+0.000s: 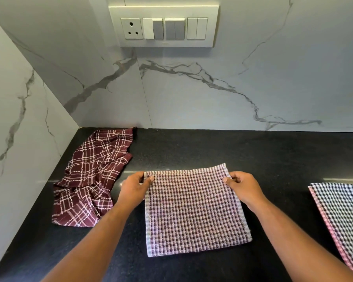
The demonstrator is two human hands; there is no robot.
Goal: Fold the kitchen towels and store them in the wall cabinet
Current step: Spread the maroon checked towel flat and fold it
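We see a pink-and-maroon checked kitchen towel (196, 212) lying flat on the black surface (273, 157), a little toward 6 o'clock from the middle of the view. It looks folded into a near-square, and a second layer peeks out along its far edge at about 1 o'clock.

The left hand (134, 188) is at the towel's 11 o'clock corner. Its grip pinches the cloth there, thumb on top and fingers curled at the edge. The right hand (245, 189) is at the 1 o'clock corner, and its grip pinches that corner the same way. Both forearms reach in from 6 o'clock.

At 9 o'clock of the checked towel, apart from it, a maroon plaid towel (90, 180) lies crumpled and unfolded, reaching back to the corner where the walls meet. At 3 o'clock, well apart and cut off by the frame edge, lies a folded dark checked towel with a pink border (342, 216).

At 12 o'clock the marble-veined wall (253, 68) carries a switch panel (164, 26) with one socket and several rocker switches.
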